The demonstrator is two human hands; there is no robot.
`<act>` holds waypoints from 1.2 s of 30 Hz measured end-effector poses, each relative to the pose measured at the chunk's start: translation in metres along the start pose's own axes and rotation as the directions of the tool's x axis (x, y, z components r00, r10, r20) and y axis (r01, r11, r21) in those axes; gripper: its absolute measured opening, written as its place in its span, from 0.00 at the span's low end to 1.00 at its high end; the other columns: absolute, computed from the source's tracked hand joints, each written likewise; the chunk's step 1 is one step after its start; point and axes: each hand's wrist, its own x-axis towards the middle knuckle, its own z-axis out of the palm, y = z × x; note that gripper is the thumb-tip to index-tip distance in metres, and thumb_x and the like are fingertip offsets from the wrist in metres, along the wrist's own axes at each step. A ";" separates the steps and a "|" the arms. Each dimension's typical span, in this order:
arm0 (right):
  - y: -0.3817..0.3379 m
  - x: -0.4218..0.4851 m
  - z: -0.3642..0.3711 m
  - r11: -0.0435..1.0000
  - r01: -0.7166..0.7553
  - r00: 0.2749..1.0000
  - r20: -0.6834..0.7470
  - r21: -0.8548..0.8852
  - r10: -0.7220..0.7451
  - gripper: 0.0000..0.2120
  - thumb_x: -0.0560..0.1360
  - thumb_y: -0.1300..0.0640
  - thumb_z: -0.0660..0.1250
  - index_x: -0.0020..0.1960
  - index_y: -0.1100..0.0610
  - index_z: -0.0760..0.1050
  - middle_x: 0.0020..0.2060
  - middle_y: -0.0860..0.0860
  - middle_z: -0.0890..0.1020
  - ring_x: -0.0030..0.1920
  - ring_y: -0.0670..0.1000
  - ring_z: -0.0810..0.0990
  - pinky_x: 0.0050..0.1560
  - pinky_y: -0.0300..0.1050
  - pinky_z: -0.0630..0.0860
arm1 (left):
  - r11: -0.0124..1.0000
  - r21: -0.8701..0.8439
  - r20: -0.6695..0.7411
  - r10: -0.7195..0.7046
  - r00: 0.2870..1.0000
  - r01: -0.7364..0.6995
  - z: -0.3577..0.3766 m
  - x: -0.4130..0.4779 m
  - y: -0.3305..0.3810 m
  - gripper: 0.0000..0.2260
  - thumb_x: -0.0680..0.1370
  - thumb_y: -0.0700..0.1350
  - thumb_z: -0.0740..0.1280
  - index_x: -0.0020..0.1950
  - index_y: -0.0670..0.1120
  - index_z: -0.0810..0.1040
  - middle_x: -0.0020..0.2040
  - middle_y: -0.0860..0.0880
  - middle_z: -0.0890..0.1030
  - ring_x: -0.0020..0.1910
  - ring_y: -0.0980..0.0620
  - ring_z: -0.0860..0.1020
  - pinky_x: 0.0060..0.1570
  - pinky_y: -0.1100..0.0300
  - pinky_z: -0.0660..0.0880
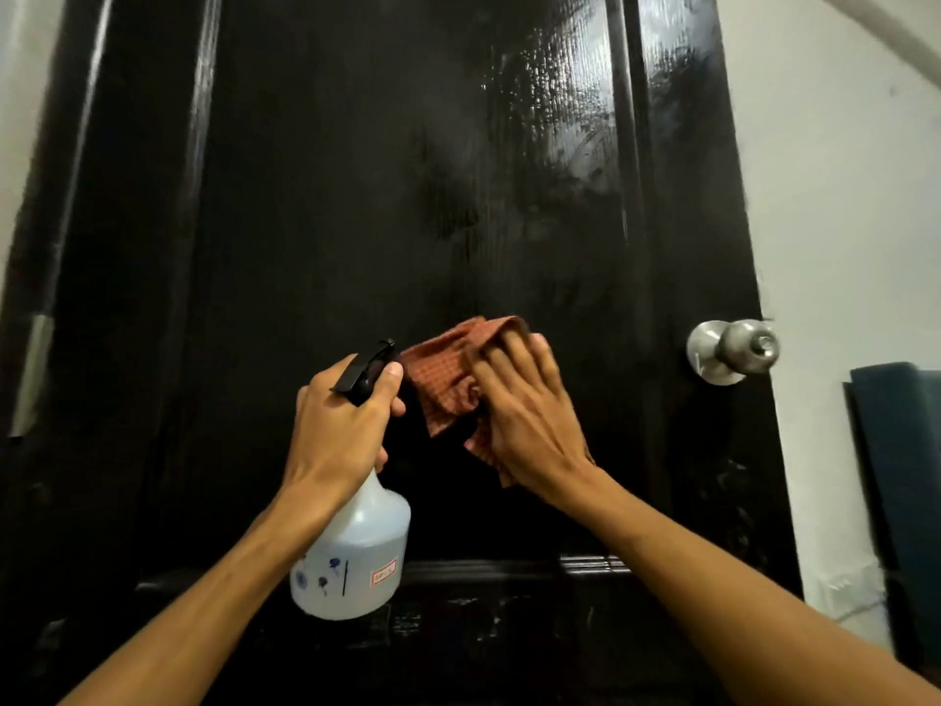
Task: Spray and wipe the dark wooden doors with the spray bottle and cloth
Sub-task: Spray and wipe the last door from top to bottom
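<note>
- Left of the door knob [733, 351], at about its height, the right hand [524, 425] lies on one cloth [443, 374] and presses it against the dark wooden door [356, 196].
- The grip of that hand is wide: the fingers lie fairly straight and spread on the fabric, pointing up and a little left.
- The cloth is rust-orange with a fine check, and crumpled. Its long axis runs from upper left to lower right, and a corner shows below the wrist.
- Further left of the knob, the left hand [341, 425] holds one spray bottle [356, 547]. Its grip is wrapped round the neck, with a finger up by the black spray head [371, 369].
- The bottle's long axis is close to upright, with the top leaning slightly right. The nozzle points up and right, towards the door and the cloth's edge, just beside it.
- The bottle's translucent white body hangs below the hand, lower than the knob, and is partly filled with clear liquid. It carries a small red-edged label and some blue marks.
- High above and left of the knob, a patch of droplets and smears [560, 94] shines on the panel.
- Below the knob and to its left, one horizontal moulding [509, 568] crosses the door.
- There is one knob, round and of brushed metal, near the door's right edge.
- Right of the knob is a pale wall [840, 196], and below it to the right stands a dark teal object [896, 476] that I cannot identify.
</note>
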 end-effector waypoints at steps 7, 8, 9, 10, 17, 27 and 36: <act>0.043 -0.079 -0.009 0.960 -0.279 0.960 -0.025 -0.027 0.279 0.46 0.65 0.48 0.77 0.76 0.66 0.67 0.78 0.63 0.65 0.72 0.63 0.63 0.77 0.54 0.55 | 0.998 -0.063 0.111 -0.003 0.994 0.010 0.051 -0.027 0.019 0.11 0.84 0.50 0.67 0.45 0.46 0.81 0.40 0.46 0.85 0.23 0.47 0.77 0.27 0.54 0.77; 0.047 -0.092 -0.010 0.976 -0.215 0.976 -0.040 -0.030 0.214 0.46 0.65 0.48 0.77 0.76 0.65 0.67 0.77 0.63 0.66 0.72 0.62 0.64 0.77 0.52 0.54 | 0.997 -0.073 0.127 -0.002 0.992 0.012 0.058 -0.032 0.023 0.11 0.84 0.50 0.67 0.45 0.46 0.81 0.40 0.46 0.85 0.23 0.46 0.77 0.27 0.54 0.77; 0.056 -0.104 -0.009 0.974 -0.225 0.972 -0.076 -0.018 0.223 0.43 0.67 0.48 0.74 0.78 0.63 0.67 0.77 0.61 0.68 0.72 0.61 0.65 0.76 0.51 0.57 | 0.996 -0.084 0.141 -0.004 0.990 0.016 0.065 -0.036 0.025 0.11 0.84 0.50 0.67 0.45 0.46 0.81 0.40 0.46 0.85 0.23 0.45 0.77 0.27 0.53 0.77; 0.068 -0.116 -0.011 0.947 -0.320 0.941 -0.103 0.023 0.321 0.40 0.70 0.49 0.68 0.79 0.59 0.65 0.77 0.59 0.68 0.71 0.60 0.66 0.75 0.52 0.62 | 0.995 -0.094 0.159 -0.007 0.987 0.022 0.073 -0.041 0.029 0.11 0.84 0.50 0.67 0.46 0.46 0.81 0.40 0.46 0.85 0.24 0.45 0.77 0.28 0.53 0.77; 0.103 -0.170 -0.011 0.903 -0.419 0.899 -0.094 0.097 0.428 0.32 0.74 0.56 0.57 0.79 0.48 0.68 0.78 0.57 0.65 0.73 0.64 0.66 0.75 0.63 0.62 | 0.988 -0.148 0.268 -0.008 0.963 0.050 0.122 -0.066 0.045 0.09 0.84 0.49 0.66 0.49 0.47 0.82 0.41 0.46 0.85 0.23 0.46 0.77 0.28 0.53 0.78; 0.114 -0.205 -0.006 0.761 -0.592 0.769 -0.098 0.265 0.632 0.31 0.76 0.57 0.57 0.80 0.52 0.66 0.80 0.56 0.62 0.78 0.63 0.62 0.77 0.63 0.61 | 0.981 -0.163 0.347 -0.041 0.937 0.104 0.158 -0.097 0.044 0.08 0.84 0.48 0.66 0.52 0.46 0.82 0.42 0.43 0.85 0.23 0.54 0.77 0.25 0.60 0.74; 0.061 -0.197 0.002 0.804 -0.516 0.843 0.008 0.296 0.538 0.35 0.76 0.59 0.58 0.82 0.45 0.58 0.80 0.56 0.62 0.79 0.62 0.61 0.79 0.58 0.57 | 0.980 -0.090 0.304 -0.142 0.942 0.177 0.124 -0.118 0.015 0.09 0.85 0.48 0.66 0.51 0.44 0.81 0.44 0.43 0.85 0.21 0.55 0.75 0.25 0.62 0.75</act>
